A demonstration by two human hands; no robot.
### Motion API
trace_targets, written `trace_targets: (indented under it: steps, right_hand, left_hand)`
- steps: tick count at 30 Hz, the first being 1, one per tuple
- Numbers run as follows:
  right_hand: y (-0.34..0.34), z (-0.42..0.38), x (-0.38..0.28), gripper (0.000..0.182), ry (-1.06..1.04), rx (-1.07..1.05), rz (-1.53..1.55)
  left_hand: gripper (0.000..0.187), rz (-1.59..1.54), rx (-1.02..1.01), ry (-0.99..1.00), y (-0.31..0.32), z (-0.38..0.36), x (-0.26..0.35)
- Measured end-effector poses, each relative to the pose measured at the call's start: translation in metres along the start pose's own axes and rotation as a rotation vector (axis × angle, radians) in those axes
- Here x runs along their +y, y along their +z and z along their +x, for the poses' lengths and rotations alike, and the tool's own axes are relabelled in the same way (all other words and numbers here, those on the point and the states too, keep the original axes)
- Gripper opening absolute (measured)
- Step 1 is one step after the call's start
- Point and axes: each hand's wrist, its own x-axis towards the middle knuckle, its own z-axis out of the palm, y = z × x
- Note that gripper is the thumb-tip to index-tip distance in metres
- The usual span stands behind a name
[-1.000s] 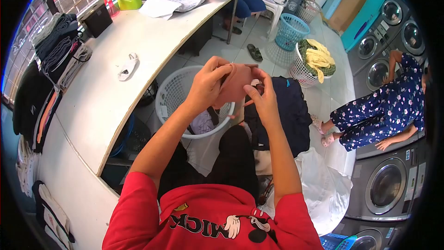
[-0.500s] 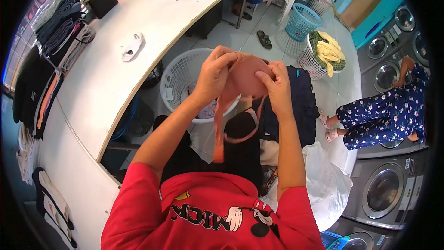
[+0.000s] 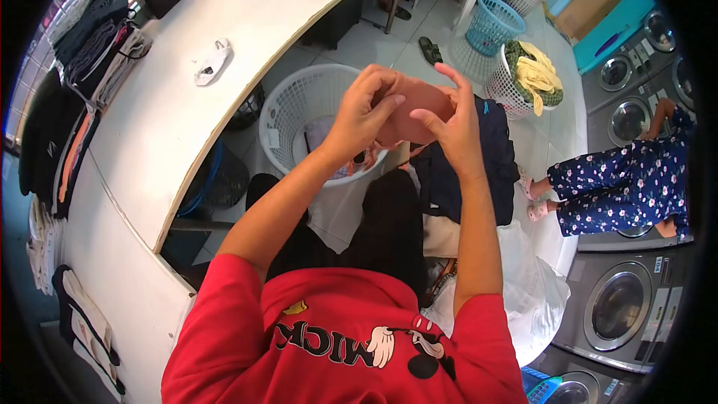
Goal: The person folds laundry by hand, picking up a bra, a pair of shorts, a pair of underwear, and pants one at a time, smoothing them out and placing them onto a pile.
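A dusty-pink garment (image 3: 419, 105) with thin straps is held up between my two hands, in front of the white laundry basket. My left hand (image 3: 366, 108) grips its left side, thumb pressed on the cloth. At its right side my right hand (image 3: 456, 123) pinches the cloth with the thumb, the index finger raised. The straps hang below, partly over the white basket (image 3: 277, 112), which has some light cloth (image 3: 318, 135) inside. Dark folded clothes (image 3: 479, 164) lie to the right of my right hand.
A long white table (image 3: 172, 112) curves along the left, with a small white item (image 3: 214, 61) and folded clothes (image 3: 93, 45). At the right, a person in flowered clothes (image 3: 606, 187) stands by washing machines (image 3: 619, 305). A basket with yellow cloth (image 3: 537, 78) and a blue basket (image 3: 493, 26) stand behind.
The pink garment is now more bunched and its hanging straps have swung up and shortened from view. My right index finger has lifted, and both hands have shifted slightly.
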Motion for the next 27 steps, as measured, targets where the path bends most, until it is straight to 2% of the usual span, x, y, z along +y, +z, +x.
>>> trace_targets:
  steps: [1,2,4,9,11,13,15,17,18,19,21,25,26,27]
  right_hand:
    - [-0.003,0.004,-0.006,0.028,-0.047,-0.042,-0.161]
    - [-0.006,0.009,-0.011,0.028,-0.042,-0.041,-0.163]
    - [-0.011,0.018,-0.018,0.03,0.129,-0.36,-0.306]
    - [-0.005,0.02,-0.023,0.024,0.182,-0.351,-0.217]
    - [-0.008,0.022,-0.025,0.022,0.201,-0.37,-0.178]
    - [-0.016,0.027,-0.029,0.017,0.241,-0.505,-0.113]
    - [-0.028,0.034,-0.033,0.014,0.236,-0.542,-0.048]
    - [-0.039,0.043,-0.04,0.012,0.233,-0.581,0.018]
    - [-0.044,0.047,-0.045,0.011,0.185,-0.572,0.04]
    - [-0.049,0.052,-0.049,0.009,0.139,-0.561,0.06]
    - [-0.061,0.062,-0.055,0.009,0.143,-0.583,0.078]
    - [-0.077,0.073,-0.053,0.013,0.147,-0.596,0.209]
    - [-0.079,0.074,-0.054,0.015,0.156,-0.533,0.214]
    - [-0.08,0.075,-0.054,0.017,0.165,-0.471,0.22]
  left_hand:
    - [0.01,-0.037,-0.047,0.03,0.001,0.001,-0.001]
    - [0.008,-0.076,-0.095,0.061,0.002,0.002,-0.002]
    - [0.01,-0.062,-0.09,0.096,0.004,0.004,-0.001]
    - [0.019,-0.126,-0.084,0.1,-0.001,-0.003,-0.001]
    - [0.031,-0.494,-0.01,-0.085,0.0,-0.015,0.006]
    - [0.036,-0.507,-0.036,-0.132,-0.005,-0.02,0.008]
    - [0.041,-0.523,-0.062,-0.178,-0.012,-0.026,0.007]
    - [0.044,-0.441,-0.349,-0.458,-0.016,-0.033,0.003]
    - [0.042,-0.316,-0.47,-0.398,-0.016,-0.04,-0.007]
    - [0.042,-0.32,-0.474,-0.4,-0.017,-0.044,-0.01]
    - [0.036,-0.194,-0.754,-0.33,-0.016,-0.051,-0.014]
    - [0.02,-0.069,-0.854,-0.269,-0.014,-0.049,-0.005]
    - [0.02,-0.069,-0.854,-0.27,-0.013,-0.051,-0.006]
    - [0.021,-0.076,-0.838,-0.188,-0.012,-0.052,-0.006]
